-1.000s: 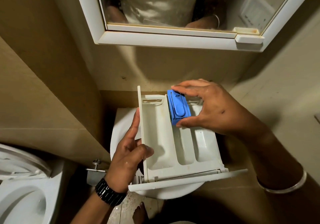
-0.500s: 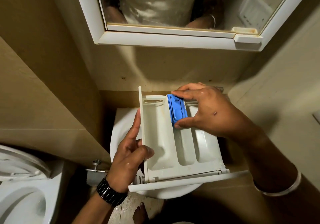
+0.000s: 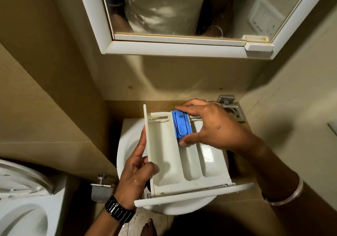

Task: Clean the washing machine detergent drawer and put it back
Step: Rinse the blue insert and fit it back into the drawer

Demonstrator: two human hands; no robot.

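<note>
The left hand (image 3: 135, 176) grips the drawer (image 3: 169, 155) at its left wall. The insert (image 3: 181, 126) sits in the middle compartment's far end, pinched by the right hand (image 3: 215, 126). A basin (image 3: 127, 141) lies below the drawer.

White plastic detergent drawer (image 3: 182, 155), three long open compartments, wide front panel nearest the camera, held roughly level over a white basin. Blue rectangular plastic insert (image 3: 181, 124) sits at the far end of the middle compartment, slightly tilted.
</note>
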